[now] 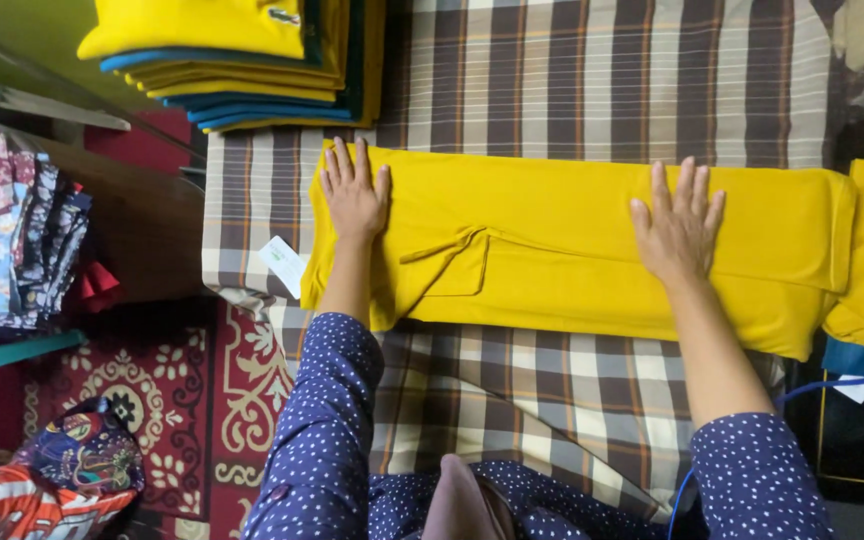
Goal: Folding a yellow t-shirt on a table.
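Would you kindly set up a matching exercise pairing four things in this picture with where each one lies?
Things:
1. left hand
2. right hand
3. stack of folded shirts
4. white tag

Places:
A. top left of the checked cloth
B. flat on the yellow garment's left end
C. beside the garment's lower left corner
D. flat on the garment's right part

Pairs: 1-B, 2-D, 3-A, 4-C

The person wears navy sleeves (322, 440) scattered with small white polka dots, cuffs pushed up.
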